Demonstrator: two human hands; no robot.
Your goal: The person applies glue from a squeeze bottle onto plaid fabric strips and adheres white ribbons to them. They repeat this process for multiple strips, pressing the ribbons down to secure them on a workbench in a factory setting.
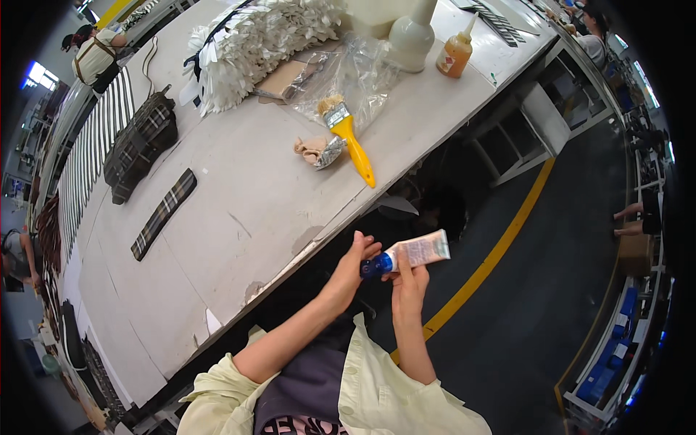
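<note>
My right hand (409, 279) is wrapped round a pale pink squeeze tube (424, 250) with a blue cap (375, 266), held off the table's front edge. The capped end points left, right beside the palm of my left hand (353, 267). That hand is open, its fingers stretched out, and the cap hides part of it; whether they touch I cannot tell. On the table (268, 203) in front lie a yellow-handled paintbrush (353, 145), a crumpled beige wad (315, 151) and a plaid fabric strip (165, 214).
Farther back are a plaid fabric bundle (141, 145), a heap of white leaf-like pieces (261, 47), a clear plastic bag (355, 76), a white bottle (412, 40) and a nozzle bottle of orange liquid (454, 56). A metal frame (533, 123) stands right. Other people work at left and right.
</note>
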